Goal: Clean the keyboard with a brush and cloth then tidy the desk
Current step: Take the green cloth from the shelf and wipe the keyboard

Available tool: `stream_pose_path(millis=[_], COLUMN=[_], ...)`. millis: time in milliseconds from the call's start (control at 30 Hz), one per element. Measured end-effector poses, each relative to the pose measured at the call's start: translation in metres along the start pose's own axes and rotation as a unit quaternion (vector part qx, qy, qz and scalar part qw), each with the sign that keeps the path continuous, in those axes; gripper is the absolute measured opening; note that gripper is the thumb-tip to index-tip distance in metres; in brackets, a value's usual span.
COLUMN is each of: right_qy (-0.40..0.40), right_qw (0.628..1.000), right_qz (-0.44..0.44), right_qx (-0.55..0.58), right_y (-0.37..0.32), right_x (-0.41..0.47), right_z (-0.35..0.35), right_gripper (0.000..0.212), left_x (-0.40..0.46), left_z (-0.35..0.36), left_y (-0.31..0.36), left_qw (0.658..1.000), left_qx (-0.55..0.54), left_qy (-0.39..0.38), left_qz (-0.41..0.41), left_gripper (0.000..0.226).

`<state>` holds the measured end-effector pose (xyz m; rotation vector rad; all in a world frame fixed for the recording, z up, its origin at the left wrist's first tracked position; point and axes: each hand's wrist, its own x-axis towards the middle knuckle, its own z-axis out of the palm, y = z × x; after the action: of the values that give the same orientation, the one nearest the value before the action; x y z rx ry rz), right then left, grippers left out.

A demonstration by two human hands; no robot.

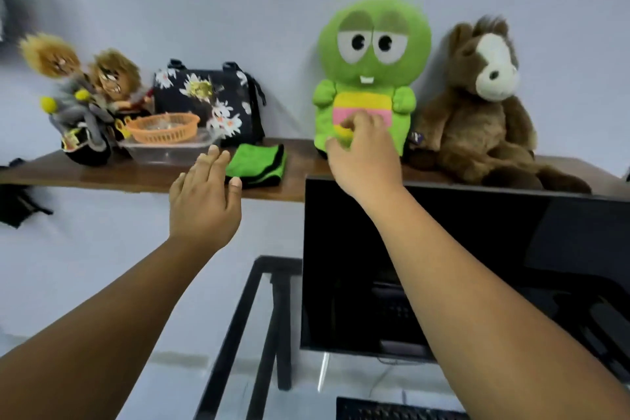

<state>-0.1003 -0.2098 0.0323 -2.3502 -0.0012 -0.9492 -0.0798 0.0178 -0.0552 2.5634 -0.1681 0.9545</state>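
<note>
Looks like tidy/fetch step: folded green cloth [255, 162] sits on shelf [102, 176], L hand [204, 201] flat-fingered, empty, just beside it; R hand [363, 147] curled at green plush [368, 78], grip unclear; next, L closes on cloth.

cloth [256, 164]: green, black trim | basket [166, 127]: orange | bag [208, 100]: black, white floral | horse plush [477, 112]: brown, white
</note>
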Motion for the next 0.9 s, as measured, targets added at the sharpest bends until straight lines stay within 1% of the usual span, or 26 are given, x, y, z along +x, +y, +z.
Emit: stream_pose_path(millis=[100,200,267,333,433,533,567,600,633,667,767,800,900], right_qy=[-0.115,-0.207,-0.26,-0.31,-0.355,-0.364,-0.369,-0.375,-0.377,-0.375,-0.365,-0.36,-0.339], right_qw=[0.993,0.976,0.96,0.941,0.923,0.912,0.907,0.902,0.9,0.9,0.91,0.914,0.927], right_qz=[0.024,0.043,0.048,0.041,0.062,0.088,0.086,0.08,0.075,0.067,0.053,0.054,0.071], right_qx=[-0.031,-0.061,-0.094,-0.129,-0.135,-0.167,-0.182,-0.197,-0.206,-0.211,-0.188,-0.177,-0.145], right_y=[-0.021,-0.04,-0.048,-0.055,-0.061,-0.067,-0.068,-0.07,-0.071,-0.072,-0.073,-0.073,-0.073], right_x=[0.033,0.055,0.062,0.064,0.064,0.064,0.065,0.065,0.066,0.068,0.071,0.071,0.07], right_z=[0.027,0.061,0.08,0.096,0.118,0.135,0.14,0.143,0.144,0.146,0.142,0.137,0.129], right_gripper=[0.042,0.051,0.057,0.06,0.07,0.089,0.092,0.09,0.084,0.073,0.024,0.015,0.021], left_x=[0.024,0.042,0.047,0.047,0.045,0.045,0.044,0.044,0.044,0.044,0.043,0.043,0.043], left_z=[0.004,0.009,0.011,0.014,0.017,0.017,0.017,0.018,0.018,0.018,0.018,0.018,0.016], left_y=[-0.021,-0.043,-0.054,-0.062,-0.069,-0.071,-0.071,-0.071,-0.071,-0.072,-0.071,-0.07,-0.065], left_qw=[0.999,0.996,0.993,0.991,0.99,0.99,0.99,0.991,0.991,0.991,0.992,0.992,0.992], left_qx=[0.038,0.051,0.06,0.064,0.05,0.044,0.044,0.044,0.043,0.043,0.041,0.042,0.045], left_qy=[-0.034,-0.075,-0.098,-0.114,-0.128,-0.13,-0.13,-0.129,-0.126,-0.124,-0.119,-0.119,-0.118], left_qz=[-0.017,-0.026,-0.015,0.005,0.011,0.014,0.015,0.015,0.015,0.015,0.014,0.012,0.003], left_gripper=[0.051,0.053,0.056,0.065,0.068,0.068,0.068,0.068,0.069,0.069,0.071,0.07,0.068])
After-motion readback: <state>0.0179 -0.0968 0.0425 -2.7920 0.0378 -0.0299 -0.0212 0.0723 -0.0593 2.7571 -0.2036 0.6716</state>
